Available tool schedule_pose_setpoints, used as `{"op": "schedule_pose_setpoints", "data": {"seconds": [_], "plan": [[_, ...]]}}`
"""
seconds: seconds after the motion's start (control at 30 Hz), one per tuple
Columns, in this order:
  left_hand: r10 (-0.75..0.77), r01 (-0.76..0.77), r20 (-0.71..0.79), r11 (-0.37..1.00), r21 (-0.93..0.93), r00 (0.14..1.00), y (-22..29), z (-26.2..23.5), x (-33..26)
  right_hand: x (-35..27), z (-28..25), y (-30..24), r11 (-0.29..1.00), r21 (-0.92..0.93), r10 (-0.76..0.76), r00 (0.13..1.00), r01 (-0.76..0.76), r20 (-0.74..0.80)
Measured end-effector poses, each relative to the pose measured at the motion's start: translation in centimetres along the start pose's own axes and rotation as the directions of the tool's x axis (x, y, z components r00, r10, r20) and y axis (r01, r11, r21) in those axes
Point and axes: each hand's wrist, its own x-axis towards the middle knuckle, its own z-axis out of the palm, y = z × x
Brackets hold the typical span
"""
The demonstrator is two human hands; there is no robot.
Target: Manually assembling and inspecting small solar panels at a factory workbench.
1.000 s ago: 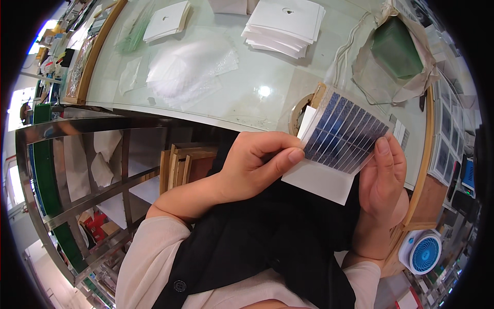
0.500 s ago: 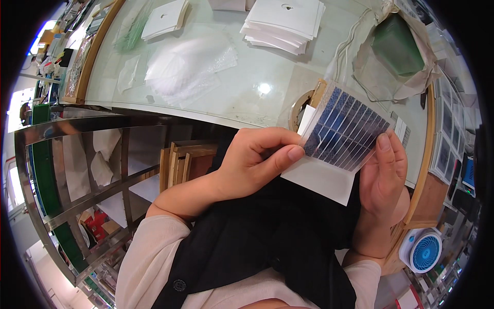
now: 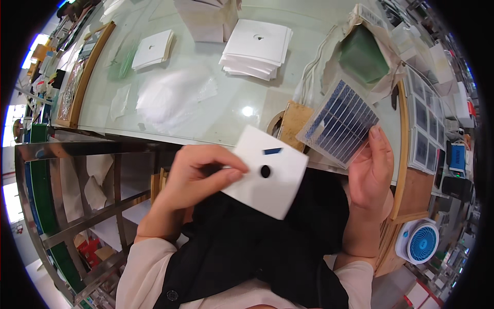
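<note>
"Start nearest the body. What does the left hand [image 3: 198, 177] hold?"

"A white card [image 3: 257, 198] with a round dark hole [image 3: 265, 171] and a blue mark [image 3: 272, 151]. Thumb and forefinger pinch its left edge, so it juts rightward from them, tilted, in front of the dark apron [image 3: 231, 242]."

"And the right hand [image 3: 371, 172]?"

"Its thumb and fingers grip a lined blue panel [image 3: 342, 123] by the right-hand edge. The panel extends leftward and away from the body."

"How do the two pieces lie to each other?"

"The panel is right of the card and farther out, their facing corners close, with a small gap in this view. Both look nearly square, so neither shows a clear long axis. The right hand is plainly nearer the panel, the left nearer the card."

"What is beyond them?"

"A wooden block [image 3: 295, 118] just left of the panel, then clear films [image 3: 172, 100] on the glass-topped table [image 3: 242, 95]. Farther out are a stack of white cards [image 3: 257, 41] and, to its right, a green bundle [image 3: 363, 54] in open paper."
</note>
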Motion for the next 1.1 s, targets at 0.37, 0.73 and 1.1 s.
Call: {"op": "schedule_pose_setpoints", "data": {"seconds": [0.37, 0.73, 1.1], "plan": [[0.698, -0.189, 0.109, 0.039, 0.981, 0.708, 3.2, -6.0, -2.4, -0.9, 0.0, 1.0, 0.999, -0.017, -0.036, 0.997, 0.037, 0.072], [0.457, -0.132, -0.218, 0.620, 0.774, 0.862, -3.0, -7.8, 0.4, -6.7, 2.7, 2.0, 0.997, -0.082, -0.003, 0.997, 0.009, 0.077], [0.388, -0.326, -0.201, 0.902, 0.282, 0.899, -4.1, 0.1, -4.3, -11.4, 3.6, 4.3, 0.993, -0.106, -0.039, 0.995, 0.049, 0.094]]}}
